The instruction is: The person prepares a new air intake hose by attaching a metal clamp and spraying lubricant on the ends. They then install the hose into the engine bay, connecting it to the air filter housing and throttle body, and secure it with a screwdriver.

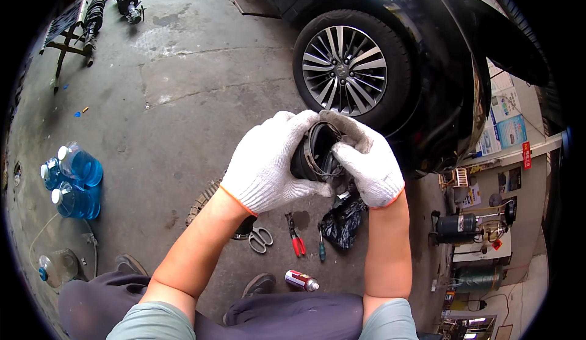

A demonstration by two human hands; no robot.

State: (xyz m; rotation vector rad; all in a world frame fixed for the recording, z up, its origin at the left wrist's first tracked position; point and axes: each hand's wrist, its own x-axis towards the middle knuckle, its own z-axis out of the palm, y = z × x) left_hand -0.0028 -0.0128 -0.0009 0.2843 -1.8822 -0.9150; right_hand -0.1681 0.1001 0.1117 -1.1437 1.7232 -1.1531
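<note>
A black rubber boot point(308, 157) with a metal band clamp sits chest-high between both gloved hands: left hand point(268, 163) cups it, right hand point(366, 160) pinches the rim. The clamp (seemingly loose) could slip off onto the concrete floor point(201, 83) beside the pliers point(296, 236).

At the right edge of the frame I see blue-and-white posters point(508, 126) on the wall, a small red sign point(526, 155) below them, and darker placards point(510, 180) underneath.

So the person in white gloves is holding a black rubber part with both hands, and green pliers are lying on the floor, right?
Not quite: the pliers have red handles, not green, as the head view shows. The rest is right: both gloved hands, left and right, hold the black rubber part.
</note>
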